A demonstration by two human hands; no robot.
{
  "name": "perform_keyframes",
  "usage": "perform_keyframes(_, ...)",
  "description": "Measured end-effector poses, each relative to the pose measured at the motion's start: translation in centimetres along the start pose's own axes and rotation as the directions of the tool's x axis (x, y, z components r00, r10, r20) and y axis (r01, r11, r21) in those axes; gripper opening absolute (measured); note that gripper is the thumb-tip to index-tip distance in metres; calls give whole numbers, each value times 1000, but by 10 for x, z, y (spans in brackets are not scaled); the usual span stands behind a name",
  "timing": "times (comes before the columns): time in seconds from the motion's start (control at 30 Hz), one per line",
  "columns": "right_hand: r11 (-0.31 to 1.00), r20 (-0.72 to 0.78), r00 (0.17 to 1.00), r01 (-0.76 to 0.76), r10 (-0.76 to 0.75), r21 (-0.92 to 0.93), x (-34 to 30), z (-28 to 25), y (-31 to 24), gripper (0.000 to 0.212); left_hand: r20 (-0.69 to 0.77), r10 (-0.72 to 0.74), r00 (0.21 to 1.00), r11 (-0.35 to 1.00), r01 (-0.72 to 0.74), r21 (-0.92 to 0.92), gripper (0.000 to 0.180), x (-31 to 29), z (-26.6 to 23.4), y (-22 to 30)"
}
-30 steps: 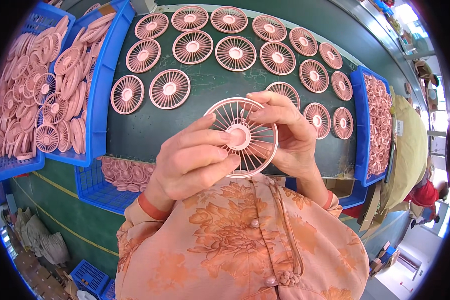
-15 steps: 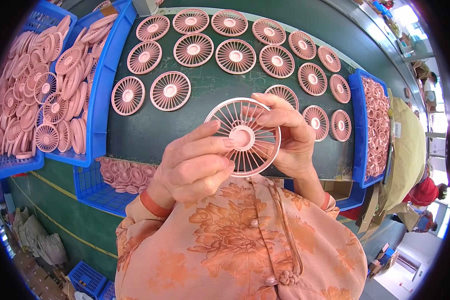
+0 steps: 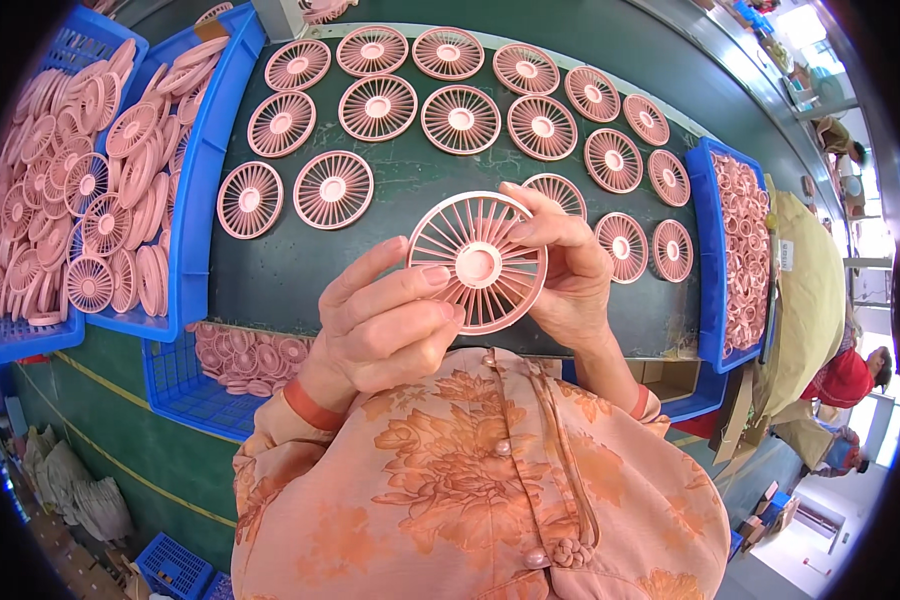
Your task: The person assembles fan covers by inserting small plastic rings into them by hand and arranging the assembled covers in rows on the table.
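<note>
A pink spoked wheel with a round hub is held up in front of my chest, above the near part of the table. Fingers of my left hand are closed on its left rim, their tips over the spokes. On the other side, my right hand grips the upper right rim between fingers and thumb. Beyond my hands, several like wheels lie flat in rows on the dark green table. One of them is partly hidden behind my right hand.
At the left, blue crates are heaped with pink wheels. Another blue crate with pink parts sits below the table's left front edge. A blue crate of small pink rings stands at the right, beside a draped yellowish sack. People are in the right background.
The held wheel has turned slightly, and my left fingers have moved from its hub toward its left rim. The view has shifted a little; the wheels on the table stay in place.
</note>
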State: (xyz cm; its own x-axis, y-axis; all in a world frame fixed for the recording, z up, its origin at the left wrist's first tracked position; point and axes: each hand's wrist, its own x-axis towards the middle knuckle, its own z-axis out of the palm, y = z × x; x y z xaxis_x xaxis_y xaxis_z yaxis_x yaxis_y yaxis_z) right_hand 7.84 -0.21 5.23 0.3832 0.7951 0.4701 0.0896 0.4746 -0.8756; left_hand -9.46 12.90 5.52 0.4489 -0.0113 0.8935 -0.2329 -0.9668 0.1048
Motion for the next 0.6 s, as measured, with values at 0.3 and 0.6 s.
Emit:
perform_keyframes(0.3,973,-150,974,-189,168,-134,2,5,-8,44,92,-203,975,977,208,-55,17,0,11,-16)
perform_keyframes(0.6,530,21,996,-30,91,-848,-6,-11,2,14,123,-477,870,878,466,109,29,-9,28,-31)
